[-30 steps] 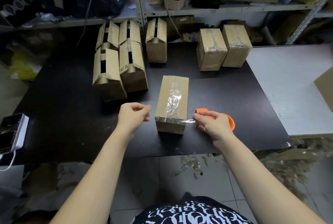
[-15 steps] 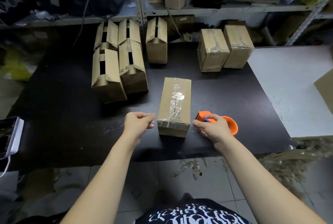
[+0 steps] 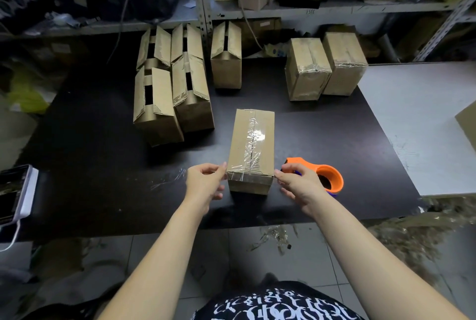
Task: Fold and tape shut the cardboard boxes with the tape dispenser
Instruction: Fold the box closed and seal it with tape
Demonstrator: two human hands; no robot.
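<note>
Head view: judged the clear-taped brown cardboard box light, stiff yet crushable, best held at both side walls, touched there by extended fingertips of left hand and right hand.

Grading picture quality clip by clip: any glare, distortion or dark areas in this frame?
Head view: glare flares off the tape along the centre box; wide-angle distortion bows the shelf rail and the edges of the black table, whose far left lies dim; the orange tape dispenser looks sharp.
</note>
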